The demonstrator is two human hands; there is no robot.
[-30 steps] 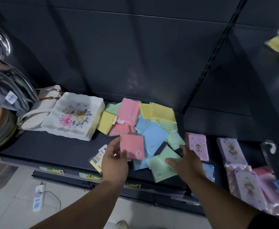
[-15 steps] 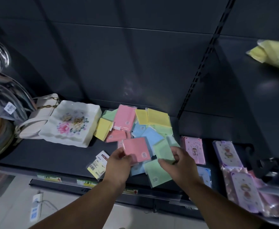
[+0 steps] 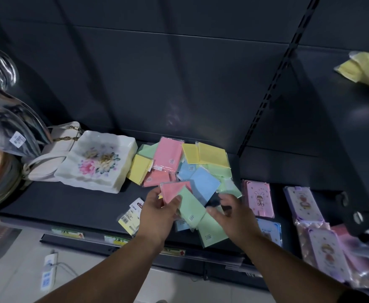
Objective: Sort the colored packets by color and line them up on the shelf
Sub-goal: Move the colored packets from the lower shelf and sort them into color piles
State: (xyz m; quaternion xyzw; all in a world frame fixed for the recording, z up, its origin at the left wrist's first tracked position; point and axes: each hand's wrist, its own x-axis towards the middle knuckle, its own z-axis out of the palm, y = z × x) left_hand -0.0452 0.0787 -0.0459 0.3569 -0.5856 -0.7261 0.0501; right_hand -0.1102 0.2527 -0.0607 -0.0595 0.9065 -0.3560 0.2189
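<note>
Two now gripped by left hand [image 3: 157, 217]: pink packet [image 3: 171, 191], green packet [image 3: 191, 207] | right hand [image 3: 234, 217] emptied, relaxed

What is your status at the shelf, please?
Left hand grips pink packet and green packet together. Right hand open, empty. Pile of packets mixed, unsorted on shelf. Floral dish close at pile's left.

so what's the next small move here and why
Probably: right hand pinches the flat mint green plastic packet lying just below it on the dark shelf. The left hand already grips a held green plastic packet over a pink plastic packet, so another green fits that stack.
</note>
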